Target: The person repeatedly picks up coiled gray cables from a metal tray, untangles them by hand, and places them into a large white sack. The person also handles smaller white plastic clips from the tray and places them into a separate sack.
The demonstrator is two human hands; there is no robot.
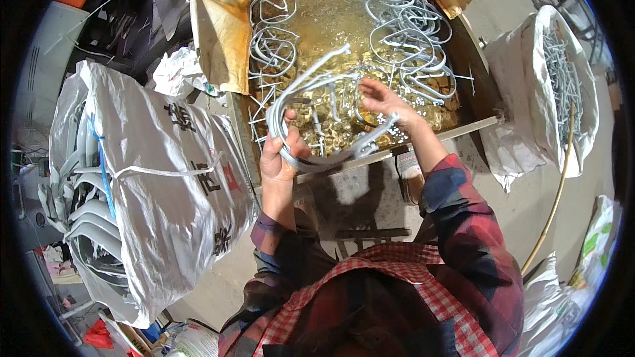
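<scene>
My left hand (283, 149) grips a bundle of curved grey metal rods (326, 158) with short bent ends, held over the front of a trough (456, 128) of rippling yellowish water. My right hand (388, 104) is open, fingers apart and slightly curled, beside the bundle at its right and over the water. Tangled grey bent pieces (413, 53) hang along the trough's right side, and more (272, 53) along its left side. Some small pieces show under the water; their exact shape is hard to make out.
A large white woven sack (159, 205) of grey curved parts is at left; another sack (512, 112) of small metal pieces at right, with a thin pole (555, 195) by it. A stained board (221, 33) stands at the trough's back left. White bags (582, 277) lie at lower right.
</scene>
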